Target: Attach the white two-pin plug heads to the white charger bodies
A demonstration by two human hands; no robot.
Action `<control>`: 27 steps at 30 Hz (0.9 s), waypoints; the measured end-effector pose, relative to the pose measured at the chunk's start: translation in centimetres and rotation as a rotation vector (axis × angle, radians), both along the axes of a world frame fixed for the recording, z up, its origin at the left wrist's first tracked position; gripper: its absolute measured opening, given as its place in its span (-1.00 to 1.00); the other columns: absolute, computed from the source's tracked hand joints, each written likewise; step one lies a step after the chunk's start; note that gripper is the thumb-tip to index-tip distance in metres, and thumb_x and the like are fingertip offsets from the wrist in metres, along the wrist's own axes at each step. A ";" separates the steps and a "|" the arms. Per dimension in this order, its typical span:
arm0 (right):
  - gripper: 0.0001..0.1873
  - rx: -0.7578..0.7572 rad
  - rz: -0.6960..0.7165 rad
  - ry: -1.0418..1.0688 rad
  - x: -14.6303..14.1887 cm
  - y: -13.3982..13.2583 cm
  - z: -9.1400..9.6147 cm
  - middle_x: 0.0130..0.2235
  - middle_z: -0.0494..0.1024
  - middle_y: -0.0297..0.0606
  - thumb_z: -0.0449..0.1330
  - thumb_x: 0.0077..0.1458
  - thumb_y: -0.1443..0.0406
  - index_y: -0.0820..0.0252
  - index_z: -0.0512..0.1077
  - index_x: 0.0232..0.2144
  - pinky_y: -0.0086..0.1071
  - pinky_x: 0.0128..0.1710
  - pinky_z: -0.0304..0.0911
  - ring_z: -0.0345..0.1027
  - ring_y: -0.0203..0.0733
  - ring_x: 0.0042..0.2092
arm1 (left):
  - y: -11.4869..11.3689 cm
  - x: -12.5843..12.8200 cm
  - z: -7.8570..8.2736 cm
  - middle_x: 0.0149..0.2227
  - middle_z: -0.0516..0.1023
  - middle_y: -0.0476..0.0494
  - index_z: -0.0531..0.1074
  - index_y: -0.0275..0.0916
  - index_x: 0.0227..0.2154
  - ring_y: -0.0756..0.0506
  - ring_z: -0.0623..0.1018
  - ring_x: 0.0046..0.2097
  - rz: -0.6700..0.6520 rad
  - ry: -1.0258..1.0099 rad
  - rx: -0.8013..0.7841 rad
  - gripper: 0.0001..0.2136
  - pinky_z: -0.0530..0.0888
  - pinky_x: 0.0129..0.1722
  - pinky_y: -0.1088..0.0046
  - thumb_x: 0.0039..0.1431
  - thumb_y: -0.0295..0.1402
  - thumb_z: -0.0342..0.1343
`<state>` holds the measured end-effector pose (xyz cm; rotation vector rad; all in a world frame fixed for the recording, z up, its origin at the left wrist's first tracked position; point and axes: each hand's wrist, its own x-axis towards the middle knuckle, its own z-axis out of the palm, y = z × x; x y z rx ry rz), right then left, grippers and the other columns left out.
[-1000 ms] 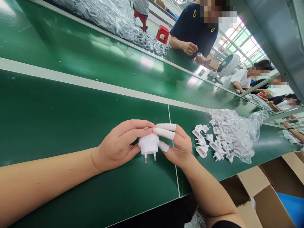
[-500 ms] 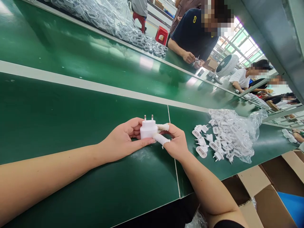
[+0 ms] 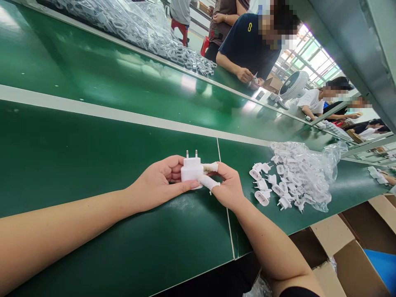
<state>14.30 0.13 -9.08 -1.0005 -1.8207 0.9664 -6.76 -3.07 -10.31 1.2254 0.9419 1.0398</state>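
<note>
A white two-pin plug adapter [image 3: 191, 168] is held between both hands above the green table, its two metal pins pointing up. My left hand [image 3: 163, 178] grips it from the left, thumb along its lower front and fingers curled behind. From the right, my right hand [image 3: 225, 181] pinches its side with thumb and forefinger, both tips wrapped in white tape. The wrapped fingers partly cover the adapter's right side. Right of my right hand lies a pile of white plug housings [image 3: 281, 189], some loose and some under clear plastic.
A clear plastic bag [image 3: 318, 181] covers much of the pile. Cardboard boxes [image 3: 335, 239] stand below the table edge at right. Across the green conveyor [image 3: 148, 101] a co-worker [image 3: 247, 49] handles a small part, near many pale parts [image 3: 185, 55]. A metal beam [image 3: 349, 53] crosses the upper right.
Both hands still hold the adapter, nearly unmoved. The view has shifted slightly. In the background, the person behind the co-worker now shows an arm across the front.
</note>
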 end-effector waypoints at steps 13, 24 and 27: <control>-0.81 0.110 0.030 -0.021 0.0 0.0 -0.2 -0.36 0.64 -0.35 0.45 0.09 0.22 0.07 0.68 -0.21 -0.34 -0.30 0.50 0.51 -0.25 -0.36 | 0.3 -0.4 -0.7 -0.11 0.68 -0.14 0.49 -0.14 0.01 -0.14 0.68 -0.16 -0.043 0.010 0.048 -0.52 0.69 -0.13 0.36 0.19 0.04 0.40; -0.76 0.575 0.013 -0.250 0.0 -0.5 -1.8 -0.47 0.52 -0.34 0.37 0.26 0.17 0.16 0.54 -0.40 -0.40 -0.47 0.22 0.33 -0.31 -0.46 | -0.1 -0.2 0.0 -0.28 0.47 0.01 0.43 -0.14 -0.14 -0.06 0.42 -0.27 -0.105 0.048 -0.105 -0.59 0.40 -0.25 0.45 0.25 0.10 0.27; -0.71 0.657 0.002 -0.278 -0.3 -0.5 -2.2 -0.50 0.45 -0.35 0.32 0.28 0.23 0.17 0.48 -0.49 -0.38 -0.50 0.09 0.24 -0.32 -0.48 | -0.6 0.0 0.2 -0.28 0.45 0.03 0.41 -0.11 -0.09 -0.05 0.40 -0.27 -0.074 0.085 -0.119 -0.59 0.37 -0.24 0.45 0.24 0.07 0.30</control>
